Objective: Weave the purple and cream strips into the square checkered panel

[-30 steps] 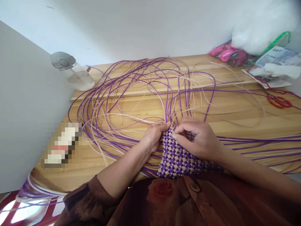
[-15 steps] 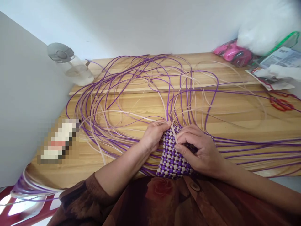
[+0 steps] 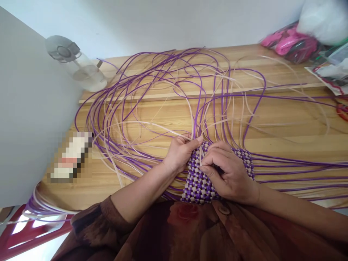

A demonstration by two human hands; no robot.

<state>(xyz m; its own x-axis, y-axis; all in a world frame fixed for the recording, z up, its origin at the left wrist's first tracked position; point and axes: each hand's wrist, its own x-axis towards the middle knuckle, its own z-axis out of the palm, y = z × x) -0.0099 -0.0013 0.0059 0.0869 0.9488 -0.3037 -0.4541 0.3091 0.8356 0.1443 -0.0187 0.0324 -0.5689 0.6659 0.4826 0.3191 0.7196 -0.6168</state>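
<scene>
A woven piece of purple and cream checks [image 3: 199,183] lies at the table's front edge, against the dark floral shirt. Long purple and cream strands [image 3: 114,87] fan out from it to the left, back and right. My left hand [image 3: 181,152] is closed at its upper left edge, thumb pressed on the woven edge and strands. Between the thumb and fingers of my right hand [image 3: 227,170] is the end of a short cream strand [image 3: 201,156], which runs up to my left thumb. The right hand covers part of the weave.
A clear bottle with a grey lid [image 3: 77,65] stands at the back left. A pixelated object [image 3: 71,157] lies on the wooden table [image 3: 168,116] at left. Pink items in plastic [image 3: 292,43], papers [image 3: 330,74] and red-handled scissors [image 3: 342,110] are at right.
The view has shifted, so the things at the back right sit farther right. My right hand has moved slightly left and the held cream strand now hangs more upright.
</scene>
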